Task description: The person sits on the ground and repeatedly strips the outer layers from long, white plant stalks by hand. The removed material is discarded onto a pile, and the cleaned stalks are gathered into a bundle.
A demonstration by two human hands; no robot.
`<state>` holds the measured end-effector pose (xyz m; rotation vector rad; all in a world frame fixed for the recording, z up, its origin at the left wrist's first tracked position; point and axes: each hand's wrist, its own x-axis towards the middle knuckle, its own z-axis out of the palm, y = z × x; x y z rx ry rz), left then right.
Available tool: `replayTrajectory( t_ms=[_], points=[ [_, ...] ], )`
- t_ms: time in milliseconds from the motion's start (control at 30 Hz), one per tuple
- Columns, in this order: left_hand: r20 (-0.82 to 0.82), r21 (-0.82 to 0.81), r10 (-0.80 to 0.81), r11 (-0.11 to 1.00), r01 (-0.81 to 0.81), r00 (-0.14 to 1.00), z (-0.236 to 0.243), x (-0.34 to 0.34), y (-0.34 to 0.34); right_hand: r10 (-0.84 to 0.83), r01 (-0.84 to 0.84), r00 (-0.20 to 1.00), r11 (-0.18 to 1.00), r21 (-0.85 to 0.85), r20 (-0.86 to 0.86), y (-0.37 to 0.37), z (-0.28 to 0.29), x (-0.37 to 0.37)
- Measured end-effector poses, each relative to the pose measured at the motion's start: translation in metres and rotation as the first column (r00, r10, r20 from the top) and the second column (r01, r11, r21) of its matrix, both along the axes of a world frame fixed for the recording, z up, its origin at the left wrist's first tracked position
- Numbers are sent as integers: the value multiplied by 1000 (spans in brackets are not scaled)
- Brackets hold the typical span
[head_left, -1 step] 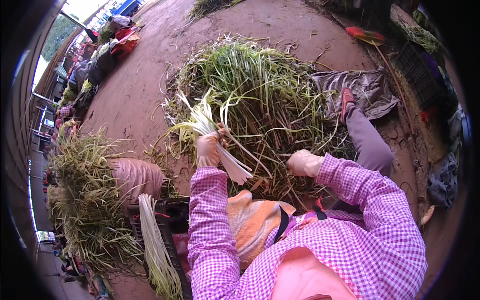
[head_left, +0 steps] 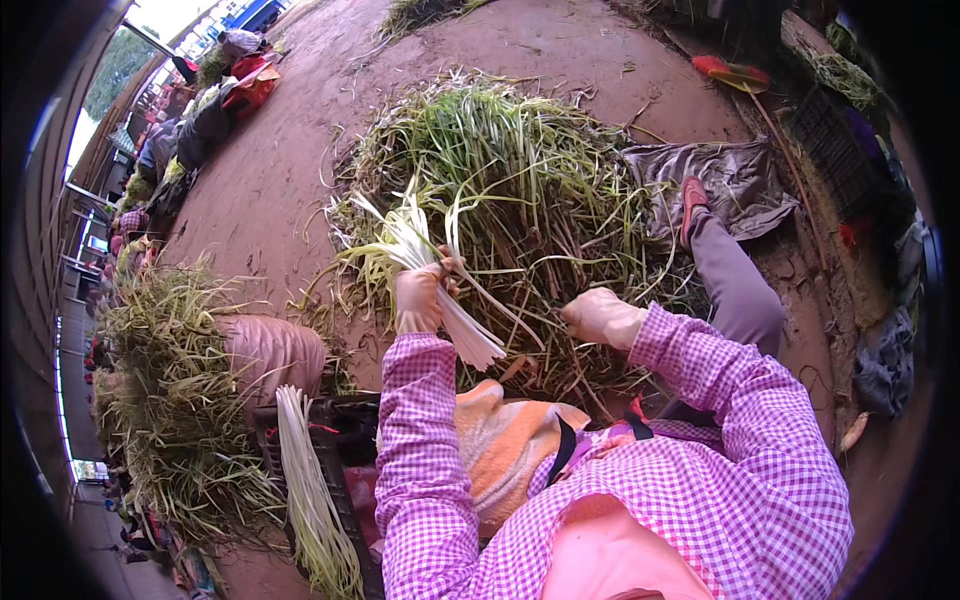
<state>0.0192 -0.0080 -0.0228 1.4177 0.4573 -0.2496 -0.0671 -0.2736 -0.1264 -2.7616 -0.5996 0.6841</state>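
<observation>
My left hand [head_left: 425, 292] is closed round a bunch of pale white-green stalks [head_left: 465, 330], leaves fanning upward from it. My right hand [head_left: 598, 318] is closed over the lower part of a heap of long green and straw-coloured leaves [head_left: 500, 170]; what its fingers hold, if anything, is too small to make out. An orange striped towel [head_left: 510, 460] covers my lap. To my lower left, a long bundle of pale stalks [head_left: 315, 480] rests on a black crate [head_left: 340, 420].
A leafy pile [head_left: 180, 420] and a pink sack [head_left: 275, 355] sit at my left. My foot [head_left: 695, 200] rests by a grey sheet [head_left: 740, 180]. A broom [head_left: 730, 75], dark crate [head_left: 830, 150] and grey cloth [head_left: 885, 370] line the right. Bundles [head_left: 200, 130] line the far left.
My right hand has moved slightly left and up over the heap. My left hand and its bunch are almost unmoved.
</observation>
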Motion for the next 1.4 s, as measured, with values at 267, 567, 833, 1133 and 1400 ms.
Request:
replayTrajectory(
  t_ms=[267,567,833,1133,1400],
  points=[
    [-178,604,-313,714,355,933,-8,-24,-29,-88,704,695,-121,700,-714,76,51,47],
    [-303,795,-97,523,308,948,-79,3,20,-280,292,677,-746,598,-680,-120,23,132],
    [-343,657,-172,659,367,924,-32,-14,14,-179,437,713,-643,629,-678,-121,56,150],
    [-162,55,-217,972,229,963,-41,-38,-41,-21,812,473,-379,444,-881,85,-16,50],
    [-153,77,-184,977,197,971,-46,-37,-41,63,834,353,-473,284,-933,89,-27,47]
  ],
)
